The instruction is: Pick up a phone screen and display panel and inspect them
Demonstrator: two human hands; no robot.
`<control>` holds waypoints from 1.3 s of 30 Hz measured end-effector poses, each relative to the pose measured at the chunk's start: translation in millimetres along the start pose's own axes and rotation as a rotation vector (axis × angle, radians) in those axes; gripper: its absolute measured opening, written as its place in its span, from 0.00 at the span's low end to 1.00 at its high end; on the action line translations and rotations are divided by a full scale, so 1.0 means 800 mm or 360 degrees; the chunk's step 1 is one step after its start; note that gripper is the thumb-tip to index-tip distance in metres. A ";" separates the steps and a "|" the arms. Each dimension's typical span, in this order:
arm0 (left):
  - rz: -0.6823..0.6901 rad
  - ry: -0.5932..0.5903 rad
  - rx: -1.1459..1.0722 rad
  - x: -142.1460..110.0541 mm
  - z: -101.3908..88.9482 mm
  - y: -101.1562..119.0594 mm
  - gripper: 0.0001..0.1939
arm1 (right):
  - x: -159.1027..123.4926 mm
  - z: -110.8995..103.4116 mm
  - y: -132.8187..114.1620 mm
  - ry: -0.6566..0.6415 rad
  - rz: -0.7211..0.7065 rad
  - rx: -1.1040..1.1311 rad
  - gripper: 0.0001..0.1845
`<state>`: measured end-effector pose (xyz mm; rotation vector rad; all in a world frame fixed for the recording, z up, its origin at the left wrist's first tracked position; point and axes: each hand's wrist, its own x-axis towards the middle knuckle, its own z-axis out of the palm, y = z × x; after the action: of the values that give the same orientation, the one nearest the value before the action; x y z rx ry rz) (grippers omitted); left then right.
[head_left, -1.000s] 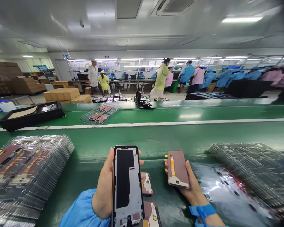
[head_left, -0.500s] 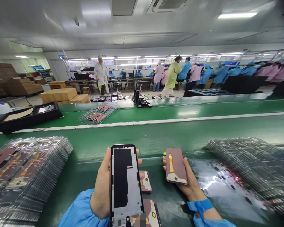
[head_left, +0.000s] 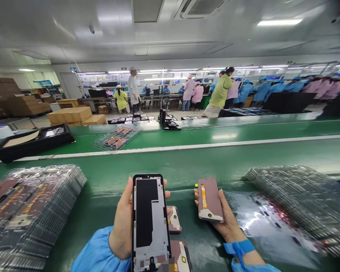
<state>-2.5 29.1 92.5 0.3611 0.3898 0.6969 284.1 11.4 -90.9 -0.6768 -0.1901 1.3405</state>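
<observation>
My left hand grips a phone frame, a black and silver panel held upright with its inner side toward me. My right hand holds a smaller pinkish screen panel with an orange flex strip, its back facing up. Both hover low over the green conveyor bench. Under the frame lie two more pinkish panels on the bench surface. My sleeves are blue, and a blue strap circles my right wrist.
A stack of clear plastic trays with parts sits at my left, another clear tray stack at my right. Farther off are a black tray, a small clear tray, a black fixture, cardboard boxes and several workers.
My hands and both panels stay almost still. In the background the person in white and the person in yellow-green have walked to the right.
</observation>
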 end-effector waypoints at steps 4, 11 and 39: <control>0.0007 -0.0001 -0.0001 0.003 -0.002 0.001 0.36 | -0.001 0.001 0.000 0.0010 0.0005 -0.0010 0.26; -0.0020 0.0011 -0.0037 0.006 -0.004 0.004 0.37 | -0.003 -0.001 0.000 0.0015 -0.0017 -0.0040 0.25; 0.0045 0.0248 0.0014 0.010 -0.009 0.003 0.34 | -0.006 0.005 -0.003 0.0058 -0.0008 -0.0033 0.29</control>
<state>-1.9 37.7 85.5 0.3222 0.5363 0.7538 283.0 8.4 -85.3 -0.7170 -0.1765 1.3219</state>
